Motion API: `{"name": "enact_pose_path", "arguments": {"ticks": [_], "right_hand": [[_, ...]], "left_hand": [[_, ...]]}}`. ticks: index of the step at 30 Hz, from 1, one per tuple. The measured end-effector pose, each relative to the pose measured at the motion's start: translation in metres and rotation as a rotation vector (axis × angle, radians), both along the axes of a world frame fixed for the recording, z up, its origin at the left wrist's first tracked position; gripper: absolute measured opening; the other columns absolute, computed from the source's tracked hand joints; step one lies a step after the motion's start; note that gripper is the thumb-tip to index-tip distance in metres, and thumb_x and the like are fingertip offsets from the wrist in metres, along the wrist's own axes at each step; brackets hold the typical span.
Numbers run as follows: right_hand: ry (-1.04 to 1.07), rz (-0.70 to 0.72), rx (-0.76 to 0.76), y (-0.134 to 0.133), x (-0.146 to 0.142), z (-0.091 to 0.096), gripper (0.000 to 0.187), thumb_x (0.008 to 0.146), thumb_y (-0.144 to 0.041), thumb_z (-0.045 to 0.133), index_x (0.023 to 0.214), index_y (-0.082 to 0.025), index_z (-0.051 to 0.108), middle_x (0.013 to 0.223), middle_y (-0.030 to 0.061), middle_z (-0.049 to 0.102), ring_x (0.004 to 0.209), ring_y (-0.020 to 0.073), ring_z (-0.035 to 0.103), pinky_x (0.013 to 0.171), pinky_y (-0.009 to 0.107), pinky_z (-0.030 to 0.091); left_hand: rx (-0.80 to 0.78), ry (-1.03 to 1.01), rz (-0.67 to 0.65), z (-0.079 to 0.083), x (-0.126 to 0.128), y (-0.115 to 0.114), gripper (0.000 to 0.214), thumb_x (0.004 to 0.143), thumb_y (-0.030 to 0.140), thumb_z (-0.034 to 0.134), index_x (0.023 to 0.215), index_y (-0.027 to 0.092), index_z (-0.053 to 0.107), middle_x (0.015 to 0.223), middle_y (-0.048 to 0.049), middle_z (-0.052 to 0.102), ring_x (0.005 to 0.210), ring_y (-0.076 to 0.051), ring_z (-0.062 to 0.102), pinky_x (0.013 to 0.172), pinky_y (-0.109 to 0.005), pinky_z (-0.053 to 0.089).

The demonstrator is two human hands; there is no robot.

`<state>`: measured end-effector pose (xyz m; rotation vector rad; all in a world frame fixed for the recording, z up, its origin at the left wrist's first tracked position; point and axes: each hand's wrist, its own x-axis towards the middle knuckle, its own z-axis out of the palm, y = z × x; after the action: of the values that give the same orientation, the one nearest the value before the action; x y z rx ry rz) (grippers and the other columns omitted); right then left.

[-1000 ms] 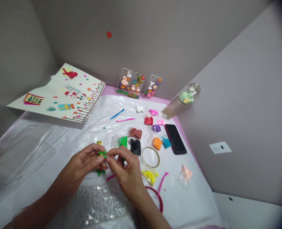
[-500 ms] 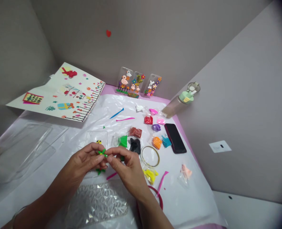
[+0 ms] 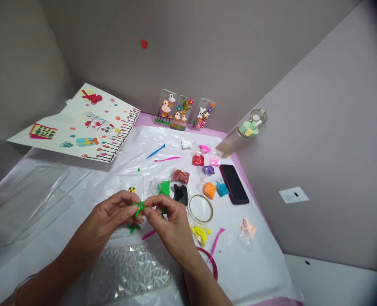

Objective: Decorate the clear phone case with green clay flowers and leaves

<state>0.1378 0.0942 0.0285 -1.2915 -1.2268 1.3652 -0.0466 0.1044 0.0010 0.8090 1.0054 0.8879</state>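
Observation:
Between my two hands is a small green clay flower with a yellow centre. My left hand pinches its left side between thumb and fingers. From the right, my right hand closes thumb and forefinger on a petal. Beneath my left hand lies a clear phone case, partly hidden, with a yellow-and-black clay piece on it. Another green clay flower with red in it shows just under my left fingers. Behind my right hand sit a green clay pack and a black clay pack.
A textured clear case lies in front. Rightward are a gold bangle, yellow clay, a pink tool and a phone. Decorated cases lean on the wall near a bottle. A decorated card stands back left.
The green flower has turned between my fingers, so more of its petals face the camera. Both hands stay in nearly the same place.

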Motion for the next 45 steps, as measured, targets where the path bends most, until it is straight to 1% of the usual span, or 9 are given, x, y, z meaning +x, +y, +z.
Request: {"name": "enact_pose_path", "arguments": {"ticks": [4,11,16,23,27,32,38,42,45], "right_hand": [[0.001,0.0,0.003,0.0,-0.003,0.0,0.012,0.085,-0.027,0.071,0.092,-0.019,0.077,0.058,-0.0081,0.044,0.053,0.0088,0.034,0.05,0.022,0.027],[0.064,0.027,0.017,0.002,-0.001,0.003,0.011,0.087,-0.027,0.073,0.094,-0.019,0.076,0.069,-0.0045,0.06,0.056,0.0083,0.038,0.053,0.022,0.031],[0.163,0.045,0.008,0.003,0.001,0.002,0.018,0.087,-0.032,0.081,0.098,-0.019,0.078,0.08,-0.0013,0.068,0.06,0.0078,0.042,0.058,0.021,0.035],[0.087,-0.002,-0.032,0.003,0.0,0.001,0.027,0.083,-0.042,0.09,0.085,-0.018,0.078,0.065,-0.0037,0.058,0.057,0.0087,0.04,0.053,0.022,0.031],[0.063,-0.028,-0.018,0.003,0.001,0.002,0.031,0.083,-0.047,0.09,0.084,-0.018,0.078,0.07,-0.0013,0.063,0.06,0.0098,0.044,0.055,0.023,0.035],[0.071,-0.029,-0.014,0.004,0.001,0.001,0.03,0.082,-0.045,0.091,0.082,-0.018,0.078,0.066,-0.0031,0.058,0.059,0.0093,0.042,0.056,0.023,0.033],[0.181,-0.017,-0.036,0.006,0.003,0.0,0.029,0.078,-0.04,0.094,0.09,-0.019,0.078,0.074,-0.003,0.064,0.063,0.0089,0.046,0.06,0.022,0.037],[0.21,0.014,-0.067,0.006,0.005,0.0,0.029,0.079,-0.041,0.094,0.085,-0.018,0.077,0.075,-0.0023,0.066,0.066,0.0095,0.048,0.065,0.023,0.039],[0.227,0.031,-0.08,0.006,0.005,0.0,0.03,0.077,-0.04,0.095,0.083,-0.018,0.076,0.07,-0.0043,0.061,0.063,0.0088,0.044,0.063,0.024,0.035]], "left_hand": [[0.011,0.007,-0.031,0.004,0.0,0.0,0.037,0.082,0.059,0.093,0.094,0.027,0.078,0.08,0.0017,0.078,0.081,-0.017,0.074,0.077,-0.022,0.061],[-0.083,0.007,0.061,0.015,0.005,0.002,0.053,0.063,0.065,0.102,0.087,0.025,0.078,0.075,0.002,0.077,0.074,-0.017,0.074,0.073,-0.024,0.062],[-0.113,0.013,0.085,0.019,0.007,0.003,0.057,0.057,0.066,0.104,0.086,0.025,0.077,0.076,0.0022,0.077,0.073,-0.018,0.074,0.074,-0.025,0.063],[-0.004,0.044,0.035,0.013,0.006,0.0,0.042,0.072,0.059,0.098,0.085,0.024,0.079,0.077,0.0024,0.075,0.074,-0.016,0.072,0.07,-0.02,0.06],[0.016,0.056,0.031,0.012,0.006,-0.001,0.042,0.076,0.062,0.095,0.088,0.026,0.079,0.08,0.0022,0.075,0.076,-0.018,0.074,0.074,-0.025,0.064],[0.08,0.081,0.0,0.01,0.002,0.001,0.035,0.082,0.059,0.091,0.087,0.026,0.078,0.077,0.0021,0.073,0.075,-0.017,0.073,0.07,-0.022,0.061],[0.094,0.08,-0.008,0.001,-0.002,-0.001,0.028,0.088,0.053,0.086,0.089,0.026,0.079,0.081,0.0008,0.074,0.079,-0.019,0.074,0.074,-0.024,0.062],[0.111,0.098,-0.001,0.003,-0.002,0.001,0.023,0.087,0.047,0.088,0.086,0.025,0.08,0.08,0.0008,0.075,0.078,-0.018,0.074,0.073,-0.023,0.061],[0.13,0.12,0.009,0.008,-0.001,0.003,0.02,0.082,0.042,0.091,0.081,0.025,0.081,0.077,0.0011,0.075,0.074,-0.017,0.072,0.07,-0.021,0.06]]}}
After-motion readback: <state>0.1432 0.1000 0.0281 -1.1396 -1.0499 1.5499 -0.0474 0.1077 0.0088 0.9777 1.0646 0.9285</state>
